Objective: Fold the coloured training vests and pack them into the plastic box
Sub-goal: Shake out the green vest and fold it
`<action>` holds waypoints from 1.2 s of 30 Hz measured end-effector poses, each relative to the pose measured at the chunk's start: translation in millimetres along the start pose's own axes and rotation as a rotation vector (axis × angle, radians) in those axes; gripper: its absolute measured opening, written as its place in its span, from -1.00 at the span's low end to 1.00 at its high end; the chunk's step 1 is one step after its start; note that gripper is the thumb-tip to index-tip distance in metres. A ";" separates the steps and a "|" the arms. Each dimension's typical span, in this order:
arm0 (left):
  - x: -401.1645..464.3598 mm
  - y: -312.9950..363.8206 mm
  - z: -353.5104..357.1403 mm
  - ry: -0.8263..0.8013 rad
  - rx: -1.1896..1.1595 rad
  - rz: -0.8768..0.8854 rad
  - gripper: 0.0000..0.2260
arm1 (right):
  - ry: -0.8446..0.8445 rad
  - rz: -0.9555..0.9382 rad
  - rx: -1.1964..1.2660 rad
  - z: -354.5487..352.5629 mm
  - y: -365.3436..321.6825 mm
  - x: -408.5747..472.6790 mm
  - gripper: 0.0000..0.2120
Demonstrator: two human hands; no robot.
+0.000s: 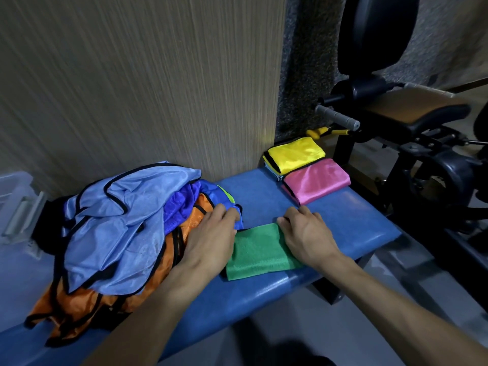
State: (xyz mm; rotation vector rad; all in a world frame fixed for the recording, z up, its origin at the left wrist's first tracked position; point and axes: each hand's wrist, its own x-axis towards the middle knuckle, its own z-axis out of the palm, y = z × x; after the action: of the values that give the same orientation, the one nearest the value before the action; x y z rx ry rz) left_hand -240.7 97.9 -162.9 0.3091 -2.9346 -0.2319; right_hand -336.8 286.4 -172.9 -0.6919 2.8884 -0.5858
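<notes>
The fingers (293, 215) of the right hand (307, 233) lie close together and bent at the knuckles, tips pressed down on the upper right edge of the folded green vest (260, 253); the fingers (224, 213) of the left hand (211, 239) are loosely curled over the vest's upper left corner and the edge of the pile beside it, though whether they pinch any cloth cannot be told. A wood-grain panel (137, 83) fills the upper left of the frame, and black exercise equipment (412, 133) with a grey handle fills the upper right. A blue padded bench (351, 215) runs across the middle and lower left. On its left part sits a loose pile of vests (111, 228), light blue on top, with dark blue and orange beneath. The green vest lies flat at lower centre, between the two hands. Toward the right of centre, at the bench's far end, rest a folded pink vest (317, 179) and, touching it behind, a folded yellow vest (295, 153). At the left edge, a translucent plastic box (15, 204) shows partly.
</notes>
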 end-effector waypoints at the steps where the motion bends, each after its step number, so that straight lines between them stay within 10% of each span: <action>1: -2.2 2.8 0.6 0.072 0.009 0.083 -0.76 | 0.009 0.005 0.023 0.2 -0.6 0.7 -0.65; 6: -22.6 10.3 9.8 0.018 0.020 0.361 -0.56 | 0.059 -0.022 0.094 -0.4 -1.8 1.5 -0.70; 15: -33.7 6.6 30.4 -0.049 -0.001 0.290 -0.44 | -0.128 0.118 0.323 -21.8 9.4 5.6 -0.49; 26: -11.3 21.9 27.3 -0.136 -0.046 0.078 -0.28 | -0.029 -0.023 0.929 -31.3 15.9 26.8 -0.87; 36: 37.8 50.9 18.2 -0.136 -0.712 0.069 -0.70 | 0.015 0.074 1.157 -66.8 56.7 63.9 -0.89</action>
State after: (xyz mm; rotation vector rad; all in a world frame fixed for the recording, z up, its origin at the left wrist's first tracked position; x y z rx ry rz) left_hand -290.4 141.3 -165.7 0.0817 -2.7433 -1.2743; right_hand -430.2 326.6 -135.3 -0.3543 1.9848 -1.9350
